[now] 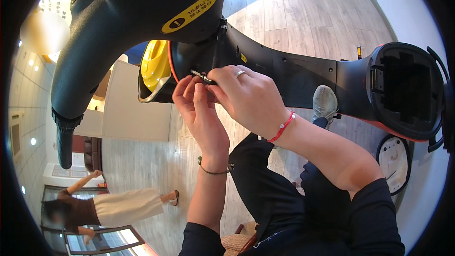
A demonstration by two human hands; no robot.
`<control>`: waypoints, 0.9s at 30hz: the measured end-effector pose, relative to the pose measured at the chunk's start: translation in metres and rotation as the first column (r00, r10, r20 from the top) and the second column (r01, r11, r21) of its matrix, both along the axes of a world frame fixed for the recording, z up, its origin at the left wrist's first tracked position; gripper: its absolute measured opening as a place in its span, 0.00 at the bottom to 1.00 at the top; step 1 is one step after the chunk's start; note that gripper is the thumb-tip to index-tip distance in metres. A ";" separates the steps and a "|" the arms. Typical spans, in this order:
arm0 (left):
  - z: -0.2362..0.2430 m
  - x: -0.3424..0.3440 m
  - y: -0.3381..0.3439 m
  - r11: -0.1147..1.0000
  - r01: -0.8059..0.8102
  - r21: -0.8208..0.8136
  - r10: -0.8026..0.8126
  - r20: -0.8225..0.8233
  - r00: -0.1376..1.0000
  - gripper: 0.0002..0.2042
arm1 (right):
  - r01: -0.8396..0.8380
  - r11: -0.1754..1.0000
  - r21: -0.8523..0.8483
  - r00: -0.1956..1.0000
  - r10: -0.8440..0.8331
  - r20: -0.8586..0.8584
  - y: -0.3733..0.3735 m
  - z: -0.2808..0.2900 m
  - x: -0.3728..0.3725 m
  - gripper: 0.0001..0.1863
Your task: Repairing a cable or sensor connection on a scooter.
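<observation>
A short silver metal rod with a dark section is pinched at the fingertips of both hands; its exact kind is too small to tell. My left hand, with a dark bracelet at its wrist, is closed around the lower side of it. On the right side my right hand, wearing a ring and a red bracelet, closes thumb and fingers over the other end, hiding part of it. Both hands are held just in front of the black body of an electric scooter.
The scooter's black front section bears a yellow label. Its open seat compartment lies right, with the seat lid near it. A yellow helmet sits in a front basket. Another person stands at left on the wooden floor.
</observation>
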State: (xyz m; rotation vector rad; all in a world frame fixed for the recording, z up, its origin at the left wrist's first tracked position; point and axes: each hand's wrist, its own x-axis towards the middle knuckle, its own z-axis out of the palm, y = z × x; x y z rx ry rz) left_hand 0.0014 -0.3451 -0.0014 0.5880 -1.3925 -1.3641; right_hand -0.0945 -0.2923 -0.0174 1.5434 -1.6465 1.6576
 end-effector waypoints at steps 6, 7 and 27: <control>0.008 0.001 0.001 0.970 -0.004 -0.245 0.084 0.320 0.944 0.15 | -0.171 0.985 -0.029 0.865 0.164 0.475 0.000 -0.002 0.012 0.19; 0.010 0.001 0.002 0.954 -0.011 -0.299 0.126 0.370 0.920 0.14 | -0.203 0.977 -0.068 0.810 0.206 0.549 -0.001 -0.003 0.013 0.20; -0.007 0.004 0.009 0.993 0.026 -0.116 -0.030 -0.038 0.999 0.09 | -0.358 0.922 -0.146 0.594 0.346 0.727 -0.006 0.004 0.004 0.14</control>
